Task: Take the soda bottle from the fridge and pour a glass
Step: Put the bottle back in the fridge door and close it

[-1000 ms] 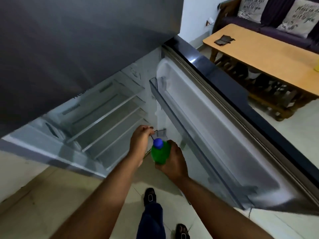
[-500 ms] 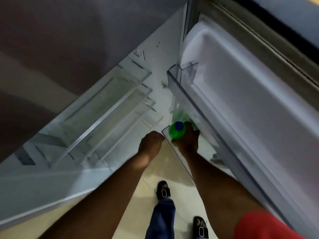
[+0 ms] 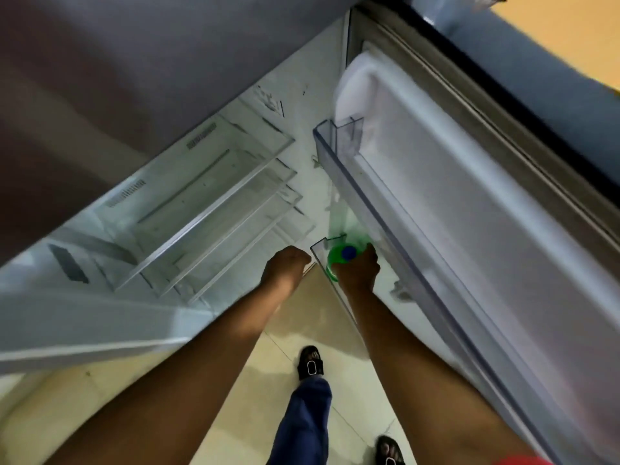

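A green soda bottle (image 3: 335, 258) with a blue cap stands in the lower clear bin (image 3: 318, 248) of the open fridge door (image 3: 469, 203). My right hand (image 3: 357, 270) is wrapped around the bottle's neck and shoulder, hiding most of its body. My left hand (image 3: 285, 268) is curled into a loose fist just left of the bin, near the fridge's front edge, and I see nothing in it. No glass is in view.
The fridge interior (image 3: 208, 196) shows several bare glass shelves to the left. An upper door bin (image 3: 339, 142) juts out above the bottle. My legs and sandals (image 3: 310, 364) stand on the tiled floor below. A wooden table edge (image 3: 577, 31) shows at the top right.
The view tilted down toward the fridge door. The bottle, held by my right hand, went from in front of the shelves into the lower door bin. My left hand stayed beside it.
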